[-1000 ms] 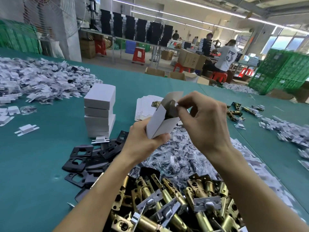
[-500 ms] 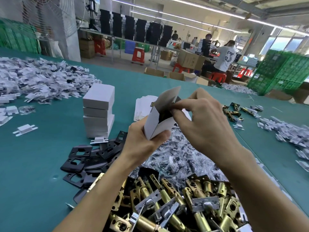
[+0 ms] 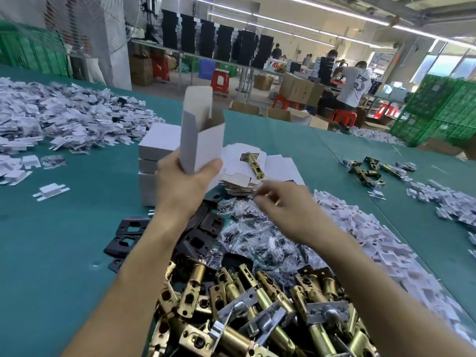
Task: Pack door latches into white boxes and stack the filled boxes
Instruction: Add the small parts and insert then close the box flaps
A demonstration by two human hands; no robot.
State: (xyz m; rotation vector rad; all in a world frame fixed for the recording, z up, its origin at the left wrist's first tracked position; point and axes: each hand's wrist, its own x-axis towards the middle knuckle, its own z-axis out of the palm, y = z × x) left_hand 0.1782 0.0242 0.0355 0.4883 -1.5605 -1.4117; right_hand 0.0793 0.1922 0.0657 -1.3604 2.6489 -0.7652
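Box [image 3: 202, 135]: white, upright, top flap open, held above the counter [image 3: 51, 253] by the left hand [image 3: 184, 184], grip wrapped round its lower end. Right hand [image 3: 286, 210]: low over the clear bags [image 3: 257, 238], blurred; cannot tell its grip. Box stack [image 3: 157, 145] just behind the left hand. Flat boxes [image 3: 279, 167] to its right, one latch [image 3: 253, 164] lying on them. Latch pile [image 3: 257, 318] nearest.

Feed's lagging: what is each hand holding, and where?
Left hand grips the open box by its lower end. Right hand is blurred over the bags; cannot tell.
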